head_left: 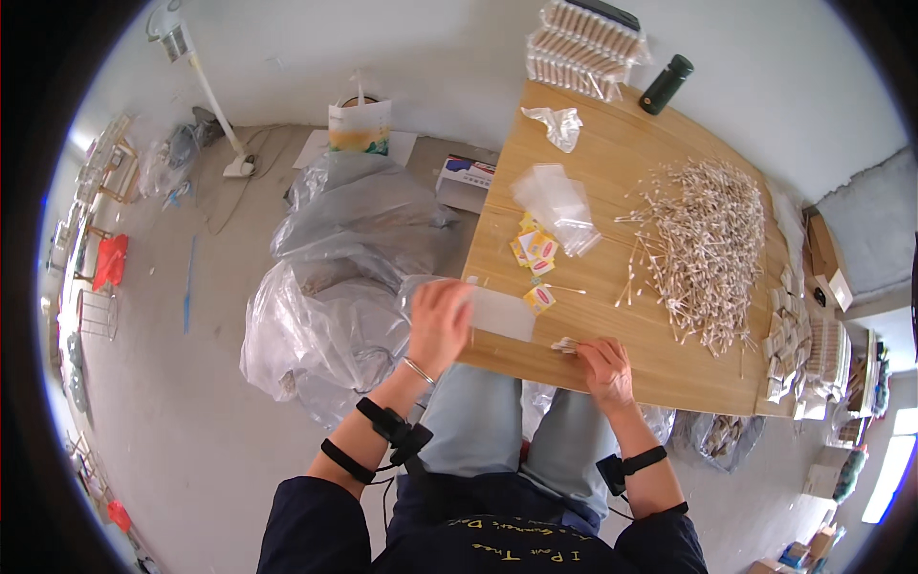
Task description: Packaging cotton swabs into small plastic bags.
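Observation:
My left hand (438,323) holds a small clear plastic bag (497,312) by its left end, at the near left corner of the wooden table (612,172). My right hand (604,368) pinches a little bundle of cotton swabs (564,344) at the table's near edge, just right of the bag. A large loose heap of cotton swabs (703,239) covers the right half of the table. Small yellow and red labels (537,251) lie beside a stack of empty clear bags (557,203) in the middle.
Filled swab packets (794,335) are piled at the table's right edge, boxed packs (581,48) and a dark bottle (666,83) at the far end. Big clear plastic sacks (335,287) sit on the floor to my left, with a paper bag (360,124) behind.

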Available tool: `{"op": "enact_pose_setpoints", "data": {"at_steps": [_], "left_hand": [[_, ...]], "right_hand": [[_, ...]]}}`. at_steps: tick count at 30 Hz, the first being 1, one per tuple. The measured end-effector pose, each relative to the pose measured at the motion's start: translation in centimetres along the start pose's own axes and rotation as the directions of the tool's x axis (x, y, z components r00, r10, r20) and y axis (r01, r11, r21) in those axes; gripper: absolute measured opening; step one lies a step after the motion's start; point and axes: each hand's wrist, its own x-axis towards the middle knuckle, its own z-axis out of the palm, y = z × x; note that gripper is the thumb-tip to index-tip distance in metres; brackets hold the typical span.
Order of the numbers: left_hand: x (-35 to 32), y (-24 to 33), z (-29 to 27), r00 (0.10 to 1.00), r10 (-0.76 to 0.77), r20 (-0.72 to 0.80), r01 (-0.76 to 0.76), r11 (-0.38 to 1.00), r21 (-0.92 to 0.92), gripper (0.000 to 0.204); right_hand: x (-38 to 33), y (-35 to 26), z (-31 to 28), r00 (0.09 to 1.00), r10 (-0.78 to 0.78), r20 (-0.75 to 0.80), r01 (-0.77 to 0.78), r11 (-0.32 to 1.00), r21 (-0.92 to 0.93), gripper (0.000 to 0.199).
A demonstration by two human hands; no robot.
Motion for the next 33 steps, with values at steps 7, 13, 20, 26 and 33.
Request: {"op": "enact_pose_setpoints", "data": {"at_steps": [7, 13, 20, 26, 33], "left_hand": [[1.4, 5.6, 5.7, 0.949, 0.163, 0.272, -0.164, 0.986, -0.016, 0.043], [1.4, 5.4, 6.0, 0.932, 0.094, 0.349, -0.157, 0.975, 0.157, 0.052], [3.6, 7.9, 7.7, 0.921, -0.072, 0.382, -0.012, 0.977, 0.211, 0.059], [-0.2, 8.5, 7.4, 0.940, 0.081, 0.332, -0.090, 0.996, 0.011, 0.055], [-0.7, 9.0, 8.7, 0.955, 0.076, 0.288, -0.028, 0.986, -0.166, 0.062]], "right_hand": [[-0.6, 3.1, -0.3, 0.971, 0.164, -0.172, -0.180, 0.980, -0.080, 0.028], [-1.0, 2.9, 1.0, 0.940, 0.236, -0.246, -0.240, 0.971, 0.014, 0.022], [-1.0, 0.9, 1.0, 0.975, 0.182, -0.130, -0.162, 0.976, 0.146, 0.039], [-2.1, -0.2, -0.4, 0.961, 0.242, 0.132, -0.213, 0.956, -0.203, 0.065], [0.3, -0.5, 0.7, 0.927, 0.281, 0.251, -0.212, 0.940, -0.269, 0.078]]}}
